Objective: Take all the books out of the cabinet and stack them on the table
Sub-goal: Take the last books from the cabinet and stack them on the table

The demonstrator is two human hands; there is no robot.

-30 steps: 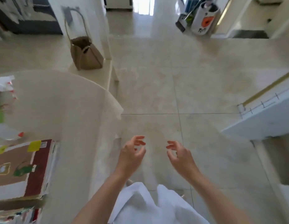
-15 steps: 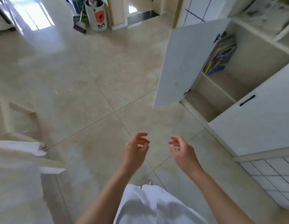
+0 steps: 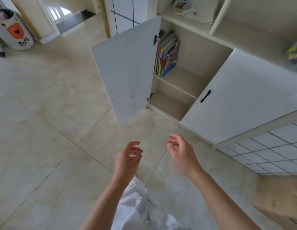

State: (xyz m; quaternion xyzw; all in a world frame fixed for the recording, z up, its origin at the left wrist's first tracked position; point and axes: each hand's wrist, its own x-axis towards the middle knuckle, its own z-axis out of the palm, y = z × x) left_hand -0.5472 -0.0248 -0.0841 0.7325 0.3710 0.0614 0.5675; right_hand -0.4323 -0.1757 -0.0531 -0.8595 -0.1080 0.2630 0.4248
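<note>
Several books (image 3: 167, 55) stand upright, leaning, at the left end of the upper shelf in the open cabinet (image 3: 190, 75). The cabinet's white left door (image 3: 127, 70) is swung wide open toward me and hides the books' left edge. My left hand (image 3: 127, 158) and my right hand (image 3: 182, 151) hover empty over the tiled floor, well short of the cabinet, fingers loosely curled and apart. The table is out of view.
The cabinet's right door (image 3: 240, 98) is closed, with a black handle (image 3: 205, 96). The lower shelf (image 3: 169, 103) holds nothing visible. A white toy bin (image 3: 15, 34) stands at the far left by a doorway. A tiled wall (image 3: 268, 155) runs at right; a bag (image 3: 194, 9) lies on the top shelf.
The view has swung from the table with its stacked books to the cabinet, which is now closer and more central. Both hands stay empty and raised in front.
</note>
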